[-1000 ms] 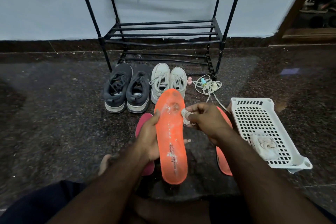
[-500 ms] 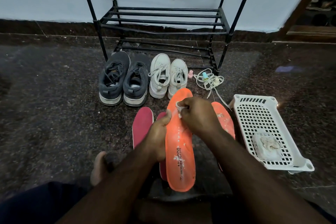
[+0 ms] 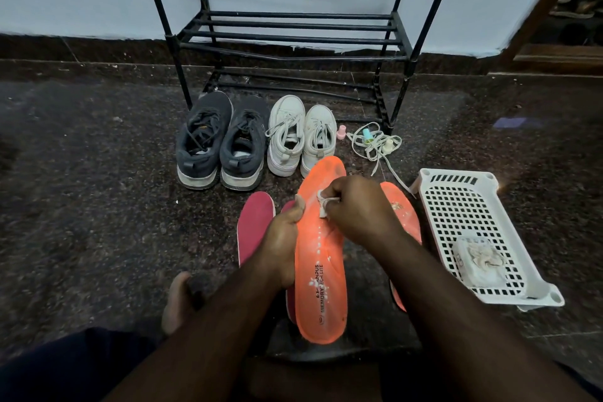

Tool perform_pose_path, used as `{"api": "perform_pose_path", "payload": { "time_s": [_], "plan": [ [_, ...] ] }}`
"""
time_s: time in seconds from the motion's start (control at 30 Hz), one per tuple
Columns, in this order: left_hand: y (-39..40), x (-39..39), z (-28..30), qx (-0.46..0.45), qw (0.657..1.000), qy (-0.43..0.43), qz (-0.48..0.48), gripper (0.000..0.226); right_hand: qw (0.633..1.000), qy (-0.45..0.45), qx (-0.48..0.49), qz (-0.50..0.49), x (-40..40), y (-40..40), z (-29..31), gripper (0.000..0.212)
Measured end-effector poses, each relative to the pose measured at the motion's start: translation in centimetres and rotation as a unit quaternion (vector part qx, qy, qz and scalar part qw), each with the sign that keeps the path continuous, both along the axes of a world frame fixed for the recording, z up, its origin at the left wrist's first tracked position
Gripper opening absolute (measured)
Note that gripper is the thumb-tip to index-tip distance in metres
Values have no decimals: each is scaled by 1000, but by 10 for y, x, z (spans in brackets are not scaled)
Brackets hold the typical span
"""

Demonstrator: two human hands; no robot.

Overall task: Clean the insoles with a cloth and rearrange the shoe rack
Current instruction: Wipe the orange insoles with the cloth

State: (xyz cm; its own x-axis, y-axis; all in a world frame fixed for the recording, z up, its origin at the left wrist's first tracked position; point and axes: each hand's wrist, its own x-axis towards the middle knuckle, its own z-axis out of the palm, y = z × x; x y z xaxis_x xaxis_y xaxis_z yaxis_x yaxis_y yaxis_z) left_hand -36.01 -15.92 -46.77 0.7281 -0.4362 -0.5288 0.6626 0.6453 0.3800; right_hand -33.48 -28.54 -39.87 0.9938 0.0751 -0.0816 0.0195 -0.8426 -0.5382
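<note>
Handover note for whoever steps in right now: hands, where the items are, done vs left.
Left hand grips the orange insole by its edge, held up. Right hand pinches a small white cloth against its upper half.
White specks show on that insole, so wiping isn't finished. Second orange insole and the red insoles lie on the floor.
Dark shoes and white shoes sit before the shoe rack; its visible shelves hold nothing.
Left: finish the insoles, refill the rack.
</note>
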Motion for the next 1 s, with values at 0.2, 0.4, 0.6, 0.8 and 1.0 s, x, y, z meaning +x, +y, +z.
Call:
{"api": "perform_pose_path", "payload": {
  "time_s": [0.2, 0.4, 0.6, 0.8, 1.0],
  "plan": [
    [0, -3, 11, 7, 1000, -17, -4, 63, 998, -13, 58, -26, 1, -6, 13, 23],
    [4, -2, 14, 23, 1000, -18, 2, 63, 999, 27, -7, 45, -4, 4, 6, 28],
    [11, 5, 17, 9, 999, -42, 8, 63, 995, -6, 98, -8, -1, -8, 13, 21],
    [11, 2, 18, 3, 998, -57, 15, 51, 996, -18, 85, -14, -3, -3, 9, 27],
    [3, -4, 14, 6, 999, -29, 14, 64, 998, -18, 57, -6, -2, 4, 4, 24]
  ]
}}
